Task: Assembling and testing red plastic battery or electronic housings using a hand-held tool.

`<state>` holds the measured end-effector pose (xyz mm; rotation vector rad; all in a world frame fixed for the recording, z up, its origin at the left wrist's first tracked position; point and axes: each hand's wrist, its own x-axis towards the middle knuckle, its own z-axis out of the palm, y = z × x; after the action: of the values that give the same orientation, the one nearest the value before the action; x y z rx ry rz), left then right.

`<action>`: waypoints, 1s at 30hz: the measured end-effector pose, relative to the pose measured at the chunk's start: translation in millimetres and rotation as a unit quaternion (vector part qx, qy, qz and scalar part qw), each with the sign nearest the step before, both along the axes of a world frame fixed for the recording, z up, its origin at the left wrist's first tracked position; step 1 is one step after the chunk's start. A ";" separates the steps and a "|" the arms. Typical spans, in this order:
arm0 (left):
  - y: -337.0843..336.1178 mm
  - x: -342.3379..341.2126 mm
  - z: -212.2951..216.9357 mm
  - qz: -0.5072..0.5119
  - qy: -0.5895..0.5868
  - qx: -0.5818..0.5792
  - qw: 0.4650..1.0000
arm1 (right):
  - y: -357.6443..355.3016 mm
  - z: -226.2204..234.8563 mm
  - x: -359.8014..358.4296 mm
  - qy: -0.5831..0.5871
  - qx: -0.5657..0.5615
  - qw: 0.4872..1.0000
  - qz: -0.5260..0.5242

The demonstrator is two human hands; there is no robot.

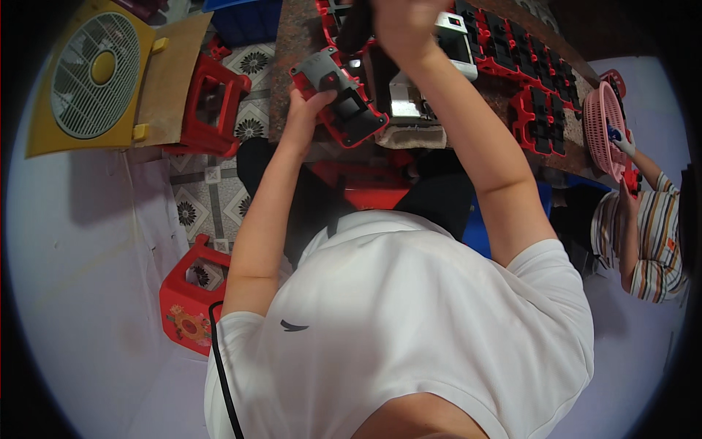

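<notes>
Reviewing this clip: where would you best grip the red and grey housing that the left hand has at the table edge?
Probably by its long red side rims, coming from the near left, as the left hand does now. The red and grey housing lies tilted with its open black recess facing up, so the rims give firm opposing faces and the recess stays clear.

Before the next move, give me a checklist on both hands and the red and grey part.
1. Left hand grips the red and grey housing: ok, fingers wrap its left edge.
2. Housing held above the table edge: ok.
3. Right hand holds a dark tool: cannot tell, the picture's top edge cuts it off.
4. Tool tip meets the housing: cannot tell.
5. Row of red and black parts lies apart from both hands: ok.
6. The co-worker's hand by the pink basket stays away from the housing: ok.
</notes>
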<state>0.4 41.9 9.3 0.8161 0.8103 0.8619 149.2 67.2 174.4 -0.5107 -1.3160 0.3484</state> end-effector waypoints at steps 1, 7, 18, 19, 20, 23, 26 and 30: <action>3.4 -5.4 -10.7 -0.025 -0.002 0.040 0.999 | -13.8 14.1 12.8 -0.021 -0.003 0.999 0.033; -1.7 -0.1 -4.1 -0.009 0.000 0.024 1.000 | -92.5 -9.6 70.2 -0.088 -0.124 0.987 -0.057; -0.9 -0.6 -6.1 -0.020 -0.015 0.019 0.999 | -105.3 -39.1 85.8 -0.079 -0.150 0.982 -0.077; -0.2 -3.2 -8.2 -0.021 -0.017 0.020 0.999 | -98.0 -25.9 79.3 -0.016 -0.205 0.977 -0.051; 1.4 -4.7 -9.2 -0.023 -0.019 0.021 0.999 | -90.1 -9.4 71.3 0.046 -0.257 0.965 -0.025; 2.0 -3.2 -7.9 -0.021 -0.008 0.015 1.000 | -75.0 7.7 52.9 0.063 -0.177 0.982 -0.012; 3.5 -2.7 -10.2 -0.030 -0.022 0.036 0.999 | -47.5 13.3 19.1 -0.012 -0.016 0.999 -0.039; -3.9 0.3 -2.3 -0.013 -0.002 0.036 0.999 | -10.9 8.3 -32.5 0.049 0.051 0.997 -0.012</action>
<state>0.7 38.0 7.0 0.8857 0.7662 0.8729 116.7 56.2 182.7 -0.4193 -1.2258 0.2814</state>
